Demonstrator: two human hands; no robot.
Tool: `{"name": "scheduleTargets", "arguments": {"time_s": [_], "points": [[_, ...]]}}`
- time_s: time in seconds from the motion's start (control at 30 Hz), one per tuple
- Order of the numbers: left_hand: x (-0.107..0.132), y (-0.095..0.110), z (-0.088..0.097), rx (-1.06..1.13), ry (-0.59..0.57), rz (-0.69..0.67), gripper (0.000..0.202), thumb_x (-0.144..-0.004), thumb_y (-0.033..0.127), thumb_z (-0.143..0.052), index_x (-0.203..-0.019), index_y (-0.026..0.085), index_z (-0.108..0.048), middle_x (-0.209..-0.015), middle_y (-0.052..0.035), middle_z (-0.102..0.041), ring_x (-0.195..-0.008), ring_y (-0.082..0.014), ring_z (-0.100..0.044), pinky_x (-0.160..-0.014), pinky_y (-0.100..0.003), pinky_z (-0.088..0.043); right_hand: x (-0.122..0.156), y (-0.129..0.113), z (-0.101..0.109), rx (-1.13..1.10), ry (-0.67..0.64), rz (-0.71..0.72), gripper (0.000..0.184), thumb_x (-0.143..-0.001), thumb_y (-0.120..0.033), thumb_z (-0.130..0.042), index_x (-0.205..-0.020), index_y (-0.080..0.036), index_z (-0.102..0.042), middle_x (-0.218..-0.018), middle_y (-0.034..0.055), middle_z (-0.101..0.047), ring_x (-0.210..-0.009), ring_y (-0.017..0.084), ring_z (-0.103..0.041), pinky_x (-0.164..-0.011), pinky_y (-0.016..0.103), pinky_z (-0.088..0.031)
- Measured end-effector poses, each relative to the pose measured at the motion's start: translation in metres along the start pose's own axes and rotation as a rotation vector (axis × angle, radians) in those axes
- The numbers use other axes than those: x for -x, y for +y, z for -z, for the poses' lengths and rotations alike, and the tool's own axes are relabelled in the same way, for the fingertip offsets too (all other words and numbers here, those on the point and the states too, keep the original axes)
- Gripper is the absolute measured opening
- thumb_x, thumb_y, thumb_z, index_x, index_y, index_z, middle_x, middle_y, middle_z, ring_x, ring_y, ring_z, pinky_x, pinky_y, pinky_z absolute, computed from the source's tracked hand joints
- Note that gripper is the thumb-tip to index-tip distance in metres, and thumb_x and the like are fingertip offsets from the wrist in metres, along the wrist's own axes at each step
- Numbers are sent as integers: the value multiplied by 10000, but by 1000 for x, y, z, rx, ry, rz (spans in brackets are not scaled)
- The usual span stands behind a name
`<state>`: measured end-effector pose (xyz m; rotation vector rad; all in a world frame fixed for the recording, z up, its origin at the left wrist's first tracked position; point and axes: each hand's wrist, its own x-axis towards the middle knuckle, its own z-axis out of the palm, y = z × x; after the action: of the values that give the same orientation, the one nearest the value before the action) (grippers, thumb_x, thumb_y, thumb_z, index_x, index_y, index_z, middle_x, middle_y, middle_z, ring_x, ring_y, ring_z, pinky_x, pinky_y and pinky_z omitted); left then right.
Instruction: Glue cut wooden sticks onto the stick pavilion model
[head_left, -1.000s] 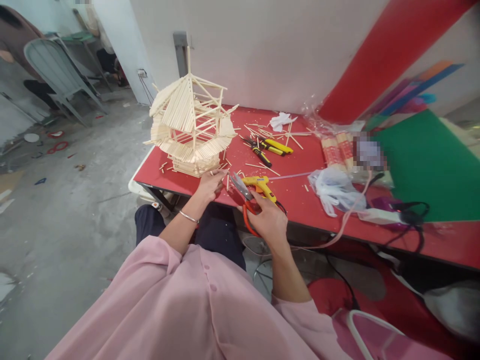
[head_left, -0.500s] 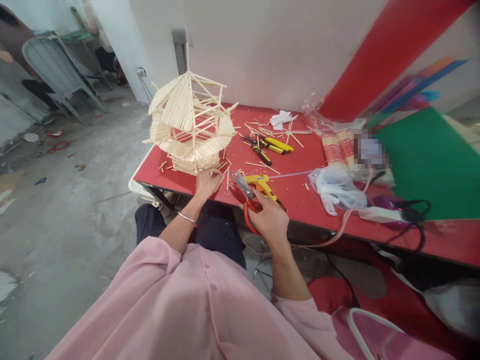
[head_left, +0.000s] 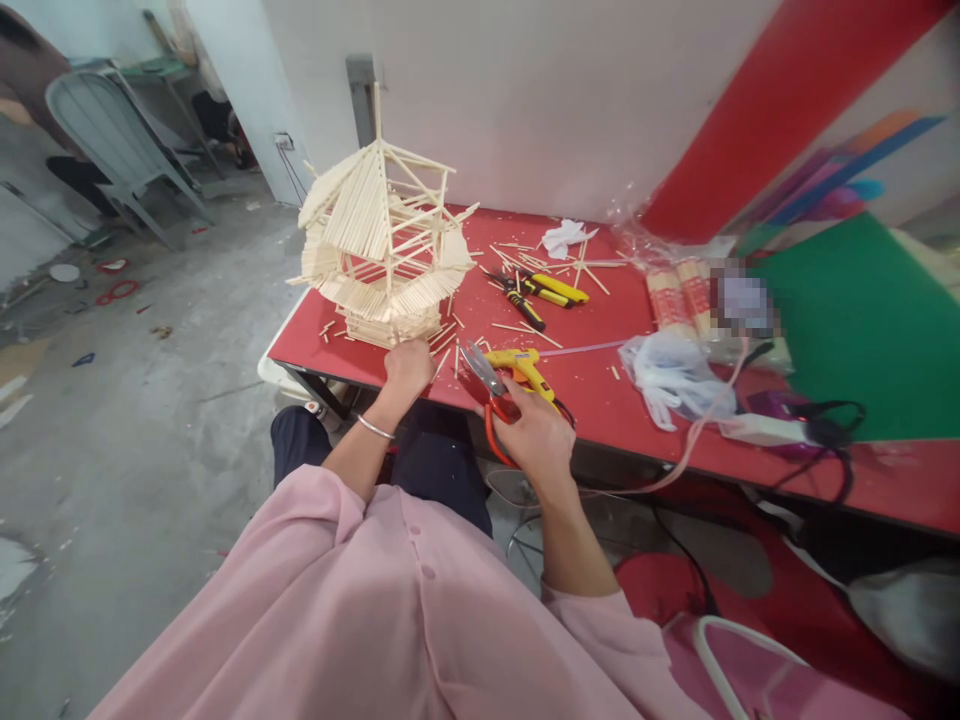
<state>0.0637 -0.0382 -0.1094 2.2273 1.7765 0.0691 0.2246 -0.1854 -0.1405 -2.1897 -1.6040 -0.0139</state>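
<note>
A pagoda-like model of thin wooden sticks [head_left: 382,250] stands on the left end of the red table [head_left: 600,400]. My left hand [head_left: 407,368] rests at the table's front edge just below the model's base, fingers curled among loose sticks [head_left: 448,352]; what it holds is too small to make out. My right hand [head_left: 531,430] grips red-handled scissors [head_left: 486,390], whose blades point up and left toward the left hand. A yellow glue gun [head_left: 521,367] lies right behind the scissors.
Yellow-handled pliers [head_left: 540,293], crumpled white tissue [head_left: 564,238], stick bundles in plastic [head_left: 679,295], a plastic bag [head_left: 667,375] and a power strip with cables [head_left: 780,428] lie on the table. Green board [head_left: 855,320] is at right. Plastic chair [head_left: 112,150] stands far left.
My left hand has slid a little left and closer to the model's base. The right hand with the scissors has barely shifted.
</note>
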Motion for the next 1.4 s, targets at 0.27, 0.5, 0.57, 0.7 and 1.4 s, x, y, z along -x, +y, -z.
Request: {"name": "scheduleTargets", "arguments": {"time_s": [0.27,0.5,0.57,0.7,1.4], "points": [[1,-5,4,51,-24,-41,308,-875,195,-591,-1148,151,-726,-1183,-207,-727,-1159,-329,-672,-940,-385,-520,-7,-8,-1,87,49,11,546,-901,-538,-579,-1354,-241,-650,-1062,101,-746,-927,248,-657,-750,331,-427],[11,-1,7,74,60,-107,239,-880,232,-579,-1025,168,-759,-1057,-169,-751,-1063,-304,-693,-894,-362,-515,-22,-8,-4,195,74,28,534,-917,-466,-554,-1382,-213,-621,-996,128,-702,-875,246,-604,-704,333,-358],[12,0,8,98,65,-109,234,-882,239,-574,-1000,171,-764,-1022,-160,-754,-1040,-300,-695,-879,-359,-517,-23,-6,-4,222,90,30,517,-932,-447,-531,-1388,-219,-617,-983,126,-693,-859,242,-594,-701,337,-346],[12,1,9,163,81,-84,229,-868,226,-575,-979,180,-769,-999,-139,-759,-1018,-282,-697,-858,-337,-514,-19,-1,-2,249,109,19,508,-934,-431,-526,-1380,-210,-628,-969,131,-681,-835,236,-574,-692,341,-329],[9,-8,-2,713,44,-127,409,-751,132,-685,-1148,207,-628,-808,-9,-659,-776,-179,-639,-713,-259,-460,1,-3,12,-184,48,-79,620,-860,-598,-594,-1352,-223,-648,-971,78,-735,-892,232,-651,-807,342,-482]]}}
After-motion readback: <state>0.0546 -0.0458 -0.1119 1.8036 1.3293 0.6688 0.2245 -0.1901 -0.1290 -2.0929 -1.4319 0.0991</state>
